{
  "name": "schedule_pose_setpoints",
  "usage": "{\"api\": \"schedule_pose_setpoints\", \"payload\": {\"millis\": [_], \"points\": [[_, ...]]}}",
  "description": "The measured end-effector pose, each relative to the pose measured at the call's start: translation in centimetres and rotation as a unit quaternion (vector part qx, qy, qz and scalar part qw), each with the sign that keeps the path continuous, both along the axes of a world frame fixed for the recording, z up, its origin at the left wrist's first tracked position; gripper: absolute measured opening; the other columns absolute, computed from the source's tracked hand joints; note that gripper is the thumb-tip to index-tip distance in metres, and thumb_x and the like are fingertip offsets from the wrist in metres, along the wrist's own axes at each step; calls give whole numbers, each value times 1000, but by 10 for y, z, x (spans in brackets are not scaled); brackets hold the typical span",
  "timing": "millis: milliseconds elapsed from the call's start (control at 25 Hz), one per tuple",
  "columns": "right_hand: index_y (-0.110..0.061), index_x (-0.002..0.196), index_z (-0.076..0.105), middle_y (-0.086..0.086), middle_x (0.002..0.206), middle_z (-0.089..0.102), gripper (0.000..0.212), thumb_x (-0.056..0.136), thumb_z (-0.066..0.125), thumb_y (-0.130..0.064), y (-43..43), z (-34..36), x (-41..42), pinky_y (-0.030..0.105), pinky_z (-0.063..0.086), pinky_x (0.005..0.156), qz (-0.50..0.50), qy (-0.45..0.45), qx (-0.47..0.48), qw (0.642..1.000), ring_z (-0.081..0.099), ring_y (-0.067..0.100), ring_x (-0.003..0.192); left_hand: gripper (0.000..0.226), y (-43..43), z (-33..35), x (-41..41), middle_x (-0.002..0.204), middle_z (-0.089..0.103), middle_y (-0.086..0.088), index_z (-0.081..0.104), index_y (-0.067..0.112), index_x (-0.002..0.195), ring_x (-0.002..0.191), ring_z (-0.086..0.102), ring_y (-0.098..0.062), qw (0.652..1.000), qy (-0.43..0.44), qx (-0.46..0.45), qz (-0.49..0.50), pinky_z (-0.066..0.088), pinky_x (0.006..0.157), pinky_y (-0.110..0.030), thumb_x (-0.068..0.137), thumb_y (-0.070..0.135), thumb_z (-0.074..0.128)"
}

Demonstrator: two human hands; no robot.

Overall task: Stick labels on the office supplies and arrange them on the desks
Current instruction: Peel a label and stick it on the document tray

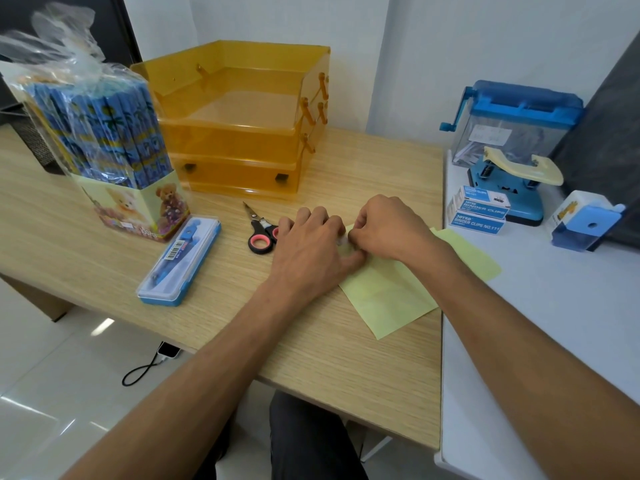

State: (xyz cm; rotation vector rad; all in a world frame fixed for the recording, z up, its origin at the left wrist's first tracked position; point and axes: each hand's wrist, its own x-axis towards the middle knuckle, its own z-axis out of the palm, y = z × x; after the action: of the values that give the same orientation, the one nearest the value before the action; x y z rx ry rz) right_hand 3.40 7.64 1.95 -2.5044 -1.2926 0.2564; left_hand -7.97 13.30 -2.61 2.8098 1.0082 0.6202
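A pale yellow label sheet point(388, 296) lies on the wooden desk point(242, 306), part of it reaching onto the white desk point(540, 323). My left hand point(311, 244) rests on the sheet's upper corner, fingers curled down, with a small whitish piece under its fingertips. My right hand point(388, 226) pinches at that same corner, touching the left fingers. What exactly is pinched is hidden between the two hands.
Scissors point(260, 233) with black and pink handles lie just left of my hands. A blue compass case point(180, 261), a bagged pencil box point(104, 133) and an amber tray stack point(239, 123) stand farther left and behind. Binder clip boxes point(479, 211), a hole punch point(516, 181), a sharpener point(581, 225) sit right.
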Motion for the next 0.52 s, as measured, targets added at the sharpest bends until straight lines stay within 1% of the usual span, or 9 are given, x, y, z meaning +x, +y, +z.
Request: {"api": "schedule_pose_setpoints", "payload": {"millis": [120,280,440,520], "points": [[-17,100,66,3,99,65,20,85,61,-29,-1,2,-4,34,49,78,2,-37,-27,999,61,25,92,51,0,0,-1,111,56,2,62,22,117,106,45,-20,1000,-2,-1,-3,31,89,-39,87,60,47],[-17,105,64,3,97,62,18,90,55,-22,-3,2,-10,32,41,72,26,-74,-64,995,56,24,87,51,0,2,-3,116,55,2,60,30,128,109,44,-20,1000,14,-1,-15,31,91,-40,90,62,45],[-18,103,66,3,101,66,17,91,56,-24,-4,1,-9,33,47,76,33,-47,-61,996,61,24,93,51,1,3,-3,113,53,2,60,34,128,106,42,-19,1000,16,-17,-15,30,89,-38,89,62,45],[-20,95,67,2,99,67,12,90,56,-22,-5,2,-6,34,50,77,42,-23,-58,997,62,23,93,51,1,2,-3,111,52,3,61,35,127,106,42,-19,1000,11,-21,-11,31,89,-38,89,64,45]]}}
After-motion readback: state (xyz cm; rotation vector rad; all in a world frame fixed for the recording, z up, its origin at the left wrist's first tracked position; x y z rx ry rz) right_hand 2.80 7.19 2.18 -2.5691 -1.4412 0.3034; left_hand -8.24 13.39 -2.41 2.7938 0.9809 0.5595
